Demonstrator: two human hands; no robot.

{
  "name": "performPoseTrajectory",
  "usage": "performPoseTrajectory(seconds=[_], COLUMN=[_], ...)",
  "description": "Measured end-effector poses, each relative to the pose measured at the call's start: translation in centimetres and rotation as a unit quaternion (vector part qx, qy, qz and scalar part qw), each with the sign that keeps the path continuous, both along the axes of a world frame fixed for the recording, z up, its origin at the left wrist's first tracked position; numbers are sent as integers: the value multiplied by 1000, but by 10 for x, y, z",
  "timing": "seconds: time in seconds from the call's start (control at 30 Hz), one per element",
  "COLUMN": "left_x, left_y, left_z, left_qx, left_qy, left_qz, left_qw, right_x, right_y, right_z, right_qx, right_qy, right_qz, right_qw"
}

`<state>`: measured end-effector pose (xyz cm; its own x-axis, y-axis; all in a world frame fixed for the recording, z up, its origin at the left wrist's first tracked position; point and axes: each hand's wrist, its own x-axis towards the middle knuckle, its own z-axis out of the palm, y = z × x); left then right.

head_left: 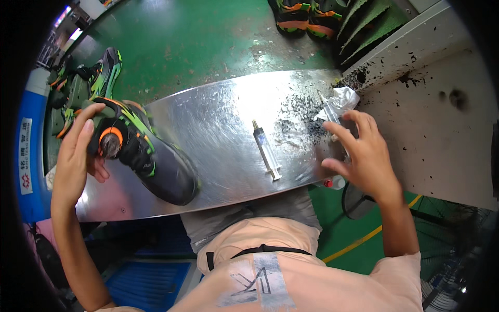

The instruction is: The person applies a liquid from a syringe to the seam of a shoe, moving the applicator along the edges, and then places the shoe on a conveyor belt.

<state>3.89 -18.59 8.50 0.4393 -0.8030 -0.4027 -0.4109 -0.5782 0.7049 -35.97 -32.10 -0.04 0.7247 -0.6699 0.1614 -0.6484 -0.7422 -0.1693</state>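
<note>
Shoe (pixel 174 171), one: dark grey and black, trimmed in green and orange. Located at the left of the metal tabletop (pixel 218 127). Long axis diagonal, heel at far left, toe pointing right and toward the wearer; opening turned to the left hand.

Left hand (pixel 75 148): at the heel end of the shoe, fingers curved about it; whether they pinch it cannot be told.

Right hand (pixel 369 161): at the right of the tabletop, fingers spread and bent, thumb apart from them, near a crumpled white wad (pixel 344 100).

Syringe (pixel 266 151), one: clear barrel, dark contents toward the nozzle. Lying on the tabletop between the hands, well apart from both; long axis nearly lengthwise to the wearer, nozzle pointing away and slightly left, plunger end toward the near edge.

Dark smears (pixel 301 117): on the tabletop, beside the wad.

Further shoes (pixel 293 23): a pair, beyond the tabletop.
</note>
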Motion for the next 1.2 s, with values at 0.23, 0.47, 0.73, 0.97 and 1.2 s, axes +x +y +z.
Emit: performPoseTrajectory(seconds=[0.23,0.47,0.73,0.97,1.2], left_x=[32,35,-43,-46,-47], left_y=[-4,-10,123,155,160], left_z=[39,-28,-62,-90,-90], left_qx=[-50,-208,-289,-329,-334], left_qy=[-438,-360,-462,-452,-434], left_qz=[-367,-368,-136,-99,-84], left_qw=[819,832,827,824,832], right_x=[53,25,45,217,264], right_y=[30,56,61,68,77], right_z=[-35,-26,25,64,56], right_qx=[221,391,504,761,810], right_qy=[50,-160,-288,-313,-194], right_qz=[195,25,-19,124,108], right_qw=[954,906,814,555,543])
